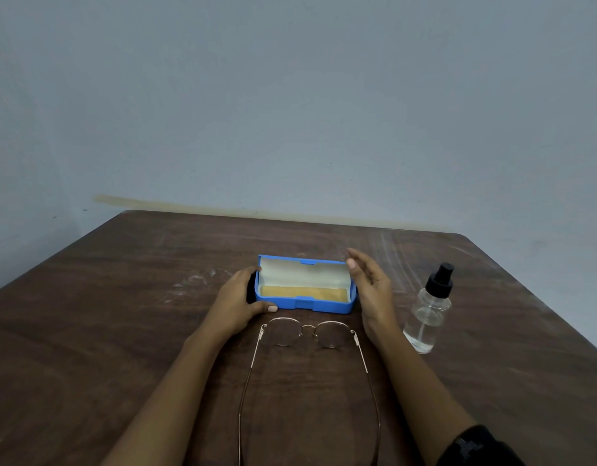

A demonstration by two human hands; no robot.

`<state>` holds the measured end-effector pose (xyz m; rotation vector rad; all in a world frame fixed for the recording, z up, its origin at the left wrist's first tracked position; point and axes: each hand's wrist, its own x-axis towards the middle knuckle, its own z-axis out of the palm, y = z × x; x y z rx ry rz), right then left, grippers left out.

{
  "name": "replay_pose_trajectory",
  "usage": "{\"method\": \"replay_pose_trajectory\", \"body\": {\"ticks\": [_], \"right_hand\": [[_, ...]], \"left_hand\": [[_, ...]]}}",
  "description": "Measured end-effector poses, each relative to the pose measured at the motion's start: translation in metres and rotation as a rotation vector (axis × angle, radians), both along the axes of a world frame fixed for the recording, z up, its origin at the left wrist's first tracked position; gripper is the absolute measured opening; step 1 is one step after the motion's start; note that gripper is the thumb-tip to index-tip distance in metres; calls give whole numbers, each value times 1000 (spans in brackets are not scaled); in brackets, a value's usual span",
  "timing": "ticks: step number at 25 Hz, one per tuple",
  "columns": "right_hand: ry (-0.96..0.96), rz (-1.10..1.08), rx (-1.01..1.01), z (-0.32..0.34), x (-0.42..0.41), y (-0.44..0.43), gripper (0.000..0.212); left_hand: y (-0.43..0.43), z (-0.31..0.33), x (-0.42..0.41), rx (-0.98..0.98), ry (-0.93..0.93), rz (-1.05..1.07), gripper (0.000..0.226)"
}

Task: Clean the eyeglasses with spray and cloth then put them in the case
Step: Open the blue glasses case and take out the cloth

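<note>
A blue eyeglass case (324, 306) stands open in the middle of the table, its lid upright with a pale lining. A yellow cloth (304, 292) lies flat inside it. My left hand (236, 306) grips the case's left end, thumb on the front wall. My right hand (369, 284) hovers at the case's right end, fingers apart, thumb near the lid's top corner. Round thin-rimmed eyeglasses (307, 332) rest on the table just in front of the case, temples unfolded toward me. A clear spray bottle (426, 314) with a black nozzle stands to the right.
The dark wooden table (122, 314) ends at a blue-grey wall (290, 112) behind. Its right edge runs diagonally close behind the spray bottle. Pale scuff marks show on the wood left of the case.
</note>
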<state>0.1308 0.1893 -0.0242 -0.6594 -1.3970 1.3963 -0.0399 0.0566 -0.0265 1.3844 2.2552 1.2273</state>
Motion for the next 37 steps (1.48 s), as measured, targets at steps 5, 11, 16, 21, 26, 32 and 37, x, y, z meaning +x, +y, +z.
{"method": "replay_pose_trajectory", "body": {"ticks": [5, 11, 16, 21, 26, 32, 37], "right_hand": [[-19, 3, -20, 0, 7, -5, 32], [-25, -58, -25, -1, 14, -10, 32], [-273, -231, 90, -8, 19, -14, 12], [-483, -281, 288, -4, 20, -16, 8], [-701, -214, 371, 3, 12, -9, 17], [-1033, -178, 411, 17, 5, -1, 31], [-1176, -200, 483, 17, -3, 2, 21]], "left_hand": [[-3, 0, -2, 21, -62, -3, 79], [-3, 0, 0, 76, -125, -2, 75], [-7, 0, 4, 215, -228, 48, 50], [-11, 1, 10, 309, 6, 106, 13], [-2, 0, 11, 108, 257, 235, 22], [6, 10, 12, -98, 300, 225, 22], [5, 26, 14, -217, 326, 244, 22]]}}
